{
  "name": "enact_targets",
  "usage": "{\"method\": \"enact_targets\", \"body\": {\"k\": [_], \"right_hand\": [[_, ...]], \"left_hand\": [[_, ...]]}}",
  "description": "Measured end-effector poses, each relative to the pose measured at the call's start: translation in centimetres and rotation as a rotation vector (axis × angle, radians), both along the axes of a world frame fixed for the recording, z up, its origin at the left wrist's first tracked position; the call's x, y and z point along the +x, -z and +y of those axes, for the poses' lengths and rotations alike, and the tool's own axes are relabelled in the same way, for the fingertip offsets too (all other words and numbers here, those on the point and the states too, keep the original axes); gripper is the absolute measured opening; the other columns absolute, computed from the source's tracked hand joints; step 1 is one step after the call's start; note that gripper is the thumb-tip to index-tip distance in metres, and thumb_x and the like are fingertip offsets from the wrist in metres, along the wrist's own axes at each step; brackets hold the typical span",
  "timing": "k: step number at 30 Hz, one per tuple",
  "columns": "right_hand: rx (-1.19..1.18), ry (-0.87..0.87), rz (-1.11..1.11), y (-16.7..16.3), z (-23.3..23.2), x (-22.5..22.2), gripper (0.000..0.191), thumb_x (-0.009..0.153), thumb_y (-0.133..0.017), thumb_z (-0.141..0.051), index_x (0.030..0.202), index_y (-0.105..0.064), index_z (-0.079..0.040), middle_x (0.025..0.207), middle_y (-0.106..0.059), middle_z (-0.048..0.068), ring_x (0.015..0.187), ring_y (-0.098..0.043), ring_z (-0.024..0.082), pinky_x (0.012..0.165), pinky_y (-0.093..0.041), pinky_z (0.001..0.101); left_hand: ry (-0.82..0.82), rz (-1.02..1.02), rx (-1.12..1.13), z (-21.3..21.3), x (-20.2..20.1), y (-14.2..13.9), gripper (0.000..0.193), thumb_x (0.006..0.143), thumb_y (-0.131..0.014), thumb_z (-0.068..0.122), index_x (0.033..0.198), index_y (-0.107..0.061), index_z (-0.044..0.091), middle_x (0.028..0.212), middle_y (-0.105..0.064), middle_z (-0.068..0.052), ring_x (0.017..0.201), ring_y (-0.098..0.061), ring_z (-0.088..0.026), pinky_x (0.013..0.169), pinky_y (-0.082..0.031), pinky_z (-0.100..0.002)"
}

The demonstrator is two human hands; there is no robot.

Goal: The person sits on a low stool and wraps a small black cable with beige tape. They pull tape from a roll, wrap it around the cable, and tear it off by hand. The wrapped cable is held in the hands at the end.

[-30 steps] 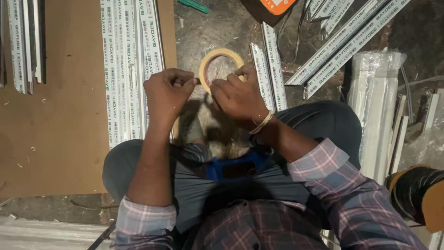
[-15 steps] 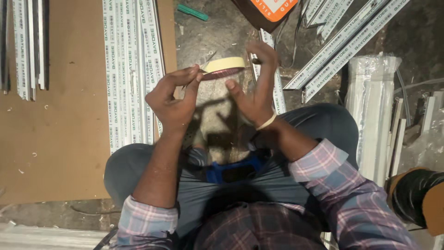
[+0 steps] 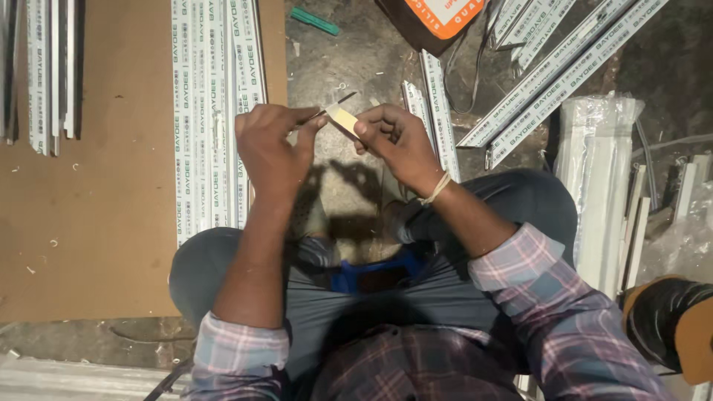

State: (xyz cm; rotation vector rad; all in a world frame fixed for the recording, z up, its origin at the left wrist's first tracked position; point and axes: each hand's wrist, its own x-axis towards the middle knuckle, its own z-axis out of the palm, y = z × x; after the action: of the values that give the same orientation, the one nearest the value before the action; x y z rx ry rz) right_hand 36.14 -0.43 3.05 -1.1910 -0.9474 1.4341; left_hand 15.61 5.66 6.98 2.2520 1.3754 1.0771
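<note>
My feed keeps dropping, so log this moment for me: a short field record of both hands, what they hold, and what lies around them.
left hand: fingers pinch one end of the tape roll
right hand: grips the roll's other side
tape roll: tan, edge-on to the camera, held above the floor
strips: white, side by side on the brown board, left
more strips: slanted, upper right
floor: dusty

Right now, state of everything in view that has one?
Roll of beige masking tape: held edge-on between both hands, off the floor.
Left hand: fingers pinched at the tape.
Right hand: fingers gripping the roll.
White plastic trim strips: lying flat on brown board.
Green marker: lying on floor.
</note>
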Motion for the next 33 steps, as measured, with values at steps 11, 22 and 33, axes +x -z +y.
{"method": "enact_targets", "body": {"k": [11, 22, 33], "right_hand": [[0.085, -0.058, -0.282, -1.2, -0.5, -1.7, 0.027, 0.099, -0.075, -0.024, 0.107, -0.07, 0.001, 0.083, -0.071, 0.001, 0.076, -0.065, 0.006, 0.068, -0.053, 0.0236], [-0.098, -0.132, -0.122, 1.4, 0.4, -0.9, 0.05, 0.104, -0.055, -0.045, 0.112, -0.069, 0.002, 0.095, -0.076, 0.01, 0.084, -0.069, 0.013, 0.075, -0.055, 0.0272], [-0.345, -0.307, 0.2, 1.0, 1.2, 1.0, 0.126, 0.075, -0.015, -0.091, 0.155, -0.041, 0.003, 0.152, -0.053, 0.018, 0.138, -0.055, 0.03, 0.114, -0.04, 0.045]], "left_hand": [[-0.094, -0.143, -0.027, -1.0, 0.5, -0.2, 0.013, 0.081, -0.086, 0.009, 0.079, -0.075, 0.015, 0.08, -0.069, 0.002, 0.087, -0.063, -0.017, 0.091, -0.033, -0.036], [0.029, -0.304, -0.333, -0.9, 0.3, -0.4, 0.011, 0.076, -0.087, 0.005, 0.083, -0.079, 0.008, 0.081, -0.075, -0.005, 0.081, -0.07, -0.018, 0.08, -0.046, -0.034], [0.239, -0.214, -1.057, -0.8, 0.1, -1.4, 0.013, 0.078, -0.084, 0.01, 0.087, -0.078, 0.003, 0.078, -0.076, -0.011, 0.068, -0.074, -0.022, 0.062, -0.056, -0.038]]}}
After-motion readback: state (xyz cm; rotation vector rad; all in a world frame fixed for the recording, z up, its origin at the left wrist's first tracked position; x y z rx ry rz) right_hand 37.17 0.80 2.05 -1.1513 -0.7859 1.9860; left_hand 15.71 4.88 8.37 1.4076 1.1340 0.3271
